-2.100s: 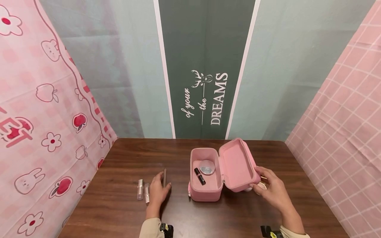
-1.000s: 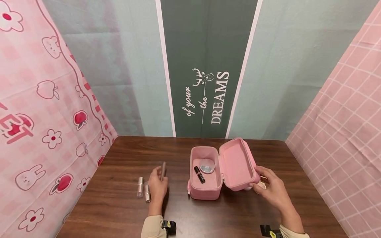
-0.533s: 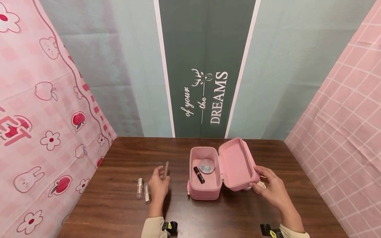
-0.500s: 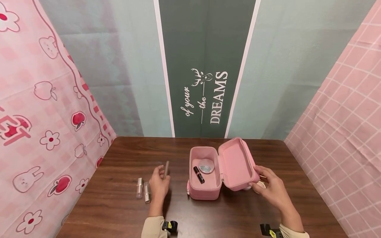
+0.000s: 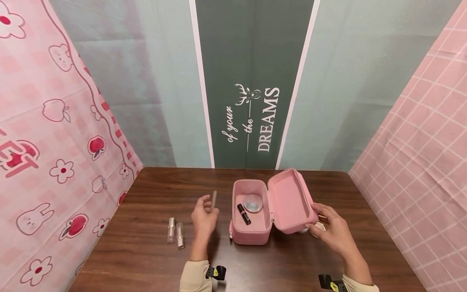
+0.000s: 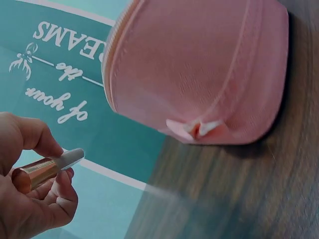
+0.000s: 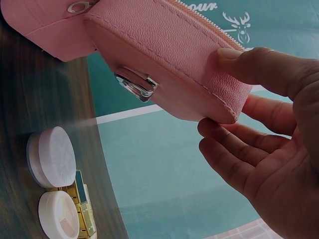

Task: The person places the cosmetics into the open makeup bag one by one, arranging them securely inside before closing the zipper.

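Note:
My left hand (image 5: 204, 218) pinches a slim cosmetic tube (image 5: 214, 200) between thumb and fingers, above the table and left of the pink makeup case (image 5: 251, 239). In the left wrist view this tube (image 6: 42, 172) has a shiny gold end and a pale grey part. The case stands unzipped, with a black lipstick (image 5: 243, 214) and a round silvery compact (image 5: 253, 203) inside. At the right, my right hand (image 5: 335, 231) grips the outer edge of the raised lid (image 5: 290, 202), thumb on one side and fingers on the other.
Two clear-and-silver lipstick tubes (image 5: 171, 230) lie left of my left hand. Beyond the lid, the right wrist view shows two round white containers (image 7: 57, 157) beside a gold-edged case (image 7: 84, 204). A printed cloth hangs behind the brown table (image 5: 182, 182).
My left hand has lifted the slim tube from beside the lipsticks and carried it right and away from me, towards the case. The right hand keeps holding the lid in place.

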`<state>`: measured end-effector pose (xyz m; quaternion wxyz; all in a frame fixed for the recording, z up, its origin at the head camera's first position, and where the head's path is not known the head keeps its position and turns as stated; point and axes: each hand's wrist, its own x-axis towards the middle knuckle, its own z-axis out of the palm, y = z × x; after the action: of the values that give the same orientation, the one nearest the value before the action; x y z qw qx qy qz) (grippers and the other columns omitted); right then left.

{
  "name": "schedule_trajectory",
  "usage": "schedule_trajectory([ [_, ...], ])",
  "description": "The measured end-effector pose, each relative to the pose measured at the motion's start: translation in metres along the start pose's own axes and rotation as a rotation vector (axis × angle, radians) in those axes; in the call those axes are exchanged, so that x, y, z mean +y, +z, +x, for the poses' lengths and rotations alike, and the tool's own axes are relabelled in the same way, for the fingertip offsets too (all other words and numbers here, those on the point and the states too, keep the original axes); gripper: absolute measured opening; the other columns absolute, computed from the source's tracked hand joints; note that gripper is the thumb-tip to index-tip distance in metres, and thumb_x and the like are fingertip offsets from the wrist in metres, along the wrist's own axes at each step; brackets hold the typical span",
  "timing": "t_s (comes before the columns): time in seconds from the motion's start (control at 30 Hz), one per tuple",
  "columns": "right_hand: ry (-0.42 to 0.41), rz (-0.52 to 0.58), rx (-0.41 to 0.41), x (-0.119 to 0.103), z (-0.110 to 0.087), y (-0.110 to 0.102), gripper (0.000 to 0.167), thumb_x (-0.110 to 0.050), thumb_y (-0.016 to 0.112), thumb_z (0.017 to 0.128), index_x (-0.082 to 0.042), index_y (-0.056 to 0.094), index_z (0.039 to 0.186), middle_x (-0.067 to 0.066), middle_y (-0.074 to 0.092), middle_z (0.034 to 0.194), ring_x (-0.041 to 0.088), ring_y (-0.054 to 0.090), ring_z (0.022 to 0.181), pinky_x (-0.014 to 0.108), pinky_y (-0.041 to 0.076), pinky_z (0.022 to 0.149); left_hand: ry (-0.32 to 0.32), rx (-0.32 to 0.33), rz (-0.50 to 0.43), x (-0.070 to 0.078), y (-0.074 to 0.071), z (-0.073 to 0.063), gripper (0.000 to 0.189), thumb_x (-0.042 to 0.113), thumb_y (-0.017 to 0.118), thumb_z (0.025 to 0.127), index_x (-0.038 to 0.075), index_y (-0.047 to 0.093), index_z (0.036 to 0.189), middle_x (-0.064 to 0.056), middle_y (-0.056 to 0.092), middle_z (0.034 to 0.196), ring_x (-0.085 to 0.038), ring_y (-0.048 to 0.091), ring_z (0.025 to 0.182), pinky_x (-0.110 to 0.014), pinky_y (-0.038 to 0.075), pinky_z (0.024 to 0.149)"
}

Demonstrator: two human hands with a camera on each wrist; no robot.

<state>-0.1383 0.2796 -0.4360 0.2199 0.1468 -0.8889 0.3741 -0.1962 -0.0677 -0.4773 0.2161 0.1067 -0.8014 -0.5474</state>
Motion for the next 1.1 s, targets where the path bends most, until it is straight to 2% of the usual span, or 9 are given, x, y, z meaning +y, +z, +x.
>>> schedule_trajectory([
  [0.2, -0.001, -0.002, 0.004, 0.000, -0.001, 0.000, 0.060, 0.003, 0.083, 0.061, 0.004, 0.059, 0.116, 0.016, 0.058, 0.112, 0.011, 0.057, 0.093, 0.005, 0.038, 0.077, 0.015, -0.003, -0.037, 0.011, 0.006, 0.000, 0.046, -0.007, 0.066, 0.064, 0.004, 0.062, 0.109, -0.008, 0.066, 0.088, -0.021, 0.059, 0.076, -0.037, 0.047, 0.070],
  [0.43, -0.005, 0.019, 0.010, 0.001, 0.000, 0.000, 0.059, 0.004, 0.083, 0.061, 0.004, 0.059, 0.115, 0.016, 0.058, 0.112, 0.002, 0.054, 0.094, 0.005, 0.038, 0.077, 0.026, -0.042, -0.080, 0.024, 0.015, 0.001, 0.043, -0.007, 0.065, 0.064, 0.003, 0.063, 0.106, -0.006, 0.066, 0.086, -0.020, 0.059, 0.075, -0.035, 0.046, 0.069],
  [0.83, -0.001, 0.011, 0.010, 0.001, 0.000, 0.000, 0.059, 0.003, 0.083, 0.061, 0.003, 0.059, 0.115, 0.015, 0.058, 0.111, 0.003, 0.054, 0.094, 0.005, 0.038, 0.077, 0.003, -0.079, -0.113, 0.030, 0.029, 0.001, 0.043, -0.009, 0.062, 0.066, 0.004, 0.062, 0.107, -0.007, 0.065, 0.091, -0.022, 0.060, 0.081, -0.038, 0.047, 0.074],
  [1.1, 0.004, 0.019, 0.009, 0.001, 0.000, 0.000, 0.059, 0.002, 0.083, 0.061, 0.003, 0.060, 0.115, 0.016, 0.058, 0.112, 0.003, 0.053, 0.094, 0.005, 0.038, 0.077, -0.009, -0.097, -0.118, 0.035, 0.041, 0.003, 0.043, -0.007, 0.066, 0.070, 0.004, 0.059, 0.110, -0.009, 0.064, 0.094, -0.022, 0.060, 0.084, -0.038, 0.047, 0.075],
])
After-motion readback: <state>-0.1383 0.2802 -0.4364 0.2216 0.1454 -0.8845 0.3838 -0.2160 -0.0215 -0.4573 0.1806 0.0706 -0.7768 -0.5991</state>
